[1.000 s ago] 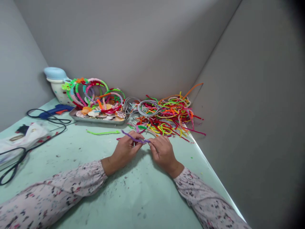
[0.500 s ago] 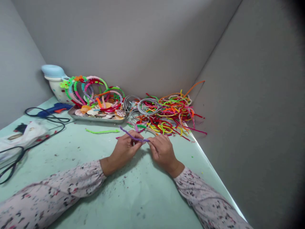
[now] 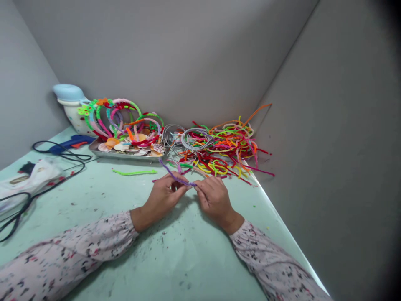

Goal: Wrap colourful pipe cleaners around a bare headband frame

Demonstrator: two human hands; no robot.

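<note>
Purple stem [image 3: 173,176] pointing free end higher than earlier; left hand [image 3: 164,195], right hand [image 3: 216,198] pinching it above counter [image 3: 188,255]; shaping seeming unfinished, end projecting loose; hoops [image 3: 119,100] in tray [image 3: 128,156] looking done.

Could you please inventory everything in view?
Held stem: one, purple, between hands
Loose stem: one, green, before tray
Stem pile: one, multicoloured, back right
Wire coils: several, grey, beside pile
Tray: one, silver, back
Shells: many, mostly pale, in tray
Hoops: several, multicoloured, over shells
Container: one, white, blue-lidded, back left
Tool: one, blue, left
Cord: count unclear, black, left
Plastic bag: one, whitish, left
Table: one, pale green, beneath
Walls: three, grey, around
Sleeves: two, pale patterned, foreground
Left hand: one, pinching stem
Right hand: one, pinching stem
</note>
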